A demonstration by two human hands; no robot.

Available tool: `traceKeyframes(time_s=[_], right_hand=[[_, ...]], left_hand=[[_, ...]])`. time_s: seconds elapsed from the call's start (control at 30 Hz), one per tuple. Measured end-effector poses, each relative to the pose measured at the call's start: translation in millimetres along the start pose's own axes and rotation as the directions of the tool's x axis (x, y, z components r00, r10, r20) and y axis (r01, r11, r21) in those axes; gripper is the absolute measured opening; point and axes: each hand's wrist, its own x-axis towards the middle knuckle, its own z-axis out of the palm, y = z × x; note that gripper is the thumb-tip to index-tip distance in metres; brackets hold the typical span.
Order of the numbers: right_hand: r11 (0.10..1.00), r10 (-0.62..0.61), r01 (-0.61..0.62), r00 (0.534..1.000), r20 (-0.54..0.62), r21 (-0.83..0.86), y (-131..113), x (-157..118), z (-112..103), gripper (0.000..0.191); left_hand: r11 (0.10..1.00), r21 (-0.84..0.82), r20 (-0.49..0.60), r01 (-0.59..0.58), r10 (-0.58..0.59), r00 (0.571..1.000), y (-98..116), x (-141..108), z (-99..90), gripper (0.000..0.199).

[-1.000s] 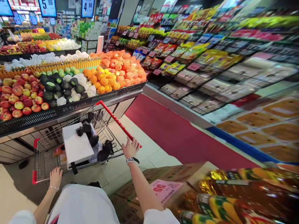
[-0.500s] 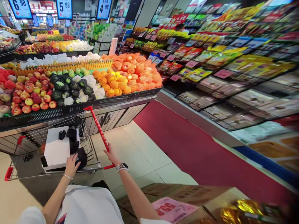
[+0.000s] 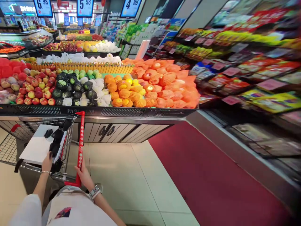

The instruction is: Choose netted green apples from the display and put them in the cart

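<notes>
A wire shopping cart (image 3: 9,147) with a red handle (image 3: 81,141) stands at the lower left, against the fruit stand. In it lies a flat white box (image 3: 35,147) with black netted items (image 3: 55,142) along its right side. My right hand (image 3: 84,176), a watch on its wrist, grips the near end of the red handle. My left hand (image 3: 47,161), with a thin bracelet, is on the near edge of the white box beside the black items, fingers curled over it.
The fruit stand (image 3: 98,111) holds apples (image 3: 35,91), dark netted fruit (image 3: 70,89) and oranges in foam nets (image 3: 145,88). A red carpet strip (image 3: 211,175) runs beside shelves of packaged goods (image 3: 258,81) on the right. Price signs (image 3: 84,7) hang above.
The view swung left and the cartons and bottles at lower right left the picture. The cart turned against the stand. My left hand went from the cart rim to the white box; my right slid down the handle.
</notes>
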Motion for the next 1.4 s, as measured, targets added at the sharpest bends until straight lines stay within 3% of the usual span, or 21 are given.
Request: traceKeyframes(time_s=[0.1, 0.17, 0.27, 0.33, 0.47, 0.6, 0.73, 0.8, 0.87, 0.93, 0.97, 1.07, 1.2, 1.23, 1.27, 1.33, 1.4], right_hand=[[1.000, 0.005, -0.009, 0.971, 0.240, 0.019, 17, -22, -57, 0.060], [1.000, 0.011, -0.018, 0.951, 0.308, 0.021, 30, -33, -104, 0.052], [1.000, 0.010, -0.015, 0.953, 0.304, 0.015, 46, -38, -170, 0.047], [1.000, 0.000, -0.003, 0.961, 0.278, 0.010, 50, -34, -202, 0.048], [0.998, -0.054, 0.046, 0.975, 0.218, 0.042, 34, -15, -243, 0.052], [0.966, -0.165, 0.136, 0.979, 0.118, 0.218, 1, 13, -279, 0.052], [0.941, -0.225, 0.225, 0.974, -0.031, 0.251, -26, 64, -325, 0.051], [0.925, -0.254, 0.281, 0.958, -0.135, 0.256, -39, 102, -344, 0.056], [0.899, -0.277, 0.340, 0.930, -0.243, 0.275, -54, 144, -357, 0.059], [0.876, -0.290, 0.392, 0.893, -0.345, 0.280, -73, 187, -365, 0.058], [0.867, -0.299, 0.416, 0.874, -0.383, 0.273, -83, 206, -368, 0.056], [0.827, -0.373, 0.521, 0.789, -0.488, 0.211, -115, 252, -377, 0.042], [0.765, -0.395, 0.624, 0.652, -0.648, 0.161, -141, 288, -394, 0.029], [0.747, -0.368, 0.630, 0.658, -0.657, 0.212, -143, 295, -398, 0.029], [0.723, -0.336, 0.623, 0.696, -0.634, 0.300, -144, 300, -402, 0.030], [0.657, -0.274, 0.526, 0.834, -0.479, 0.541, -142, 312, -408, 0.033], [0.604, -0.251, 0.367, 0.930, -0.269, 0.707, -140, 323, -413, 0.036]], left_hand=[[0.991, -0.021, -0.242, 0.132, -0.134, 0.961, 40, -7, -24.6, 0.045], [0.989, -0.049, -0.349, 0.138, -0.146, 0.926, 74, -11, -41.4, 0.043], [0.994, -0.104, -0.464, 0.036, -0.080, 0.882, 128, -20, -63.1, 0.036], [0.987, -0.146, -0.532, -0.066, -0.022, 0.847, 164, -26, -71.4, 0.036], [0.932, -0.239, -0.595, -0.273, 0.081, 0.799, 240, -27, -60.6, 0.038], [0.840, -0.326, -0.547, -0.434, 0.207, 0.811, 319, 2, -13.8, 0.028], [0.721, -0.354, -0.402, -0.596, 0.458, 0.793, 397, 37, 35.6, 0.022], [0.637, -0.362, -0.269, -0.680, 0.627, 0.731, 431, 51, 48.9, 0.028], [0.546, -0.378, -0.110, -0.748, 0.776, 0.621, 459, 66, 52.8, 0.031], [0.483, -0.391, -0.012, -0.783, 0.848, 0.529, 483, 86, 49.7, 0.030], [0.471, -0.390, -0.008, -0.791, 0.857, 0.515, 493, 97, 47.1, 0.030], [0.494, -0.366, -0.116, -0.789, 0.817, 0.565, 515, 131, 41.2, 0.030], [0.538, -0.347, -0.237, -0.768, 0.742, 0.627, 530, 166, 48.3, 0.030], [0.547, -0.343, -0.248, -0.763, 0.731, 0.636, 531, 171, 52.5, 0.029], [0.557, -0.339, -0.254, -0.758, 0.722, 0.644, 533, 176, 57.1, 0.029], [0.589, -0.329, -0.262, -0.738, 0.694, 0.671, 535, 182, 66.2, 0.030], [0.634, -0.327, -0.283, -0.701, 0.642, 0.713, 539, 185, 73.1, 0.030]])
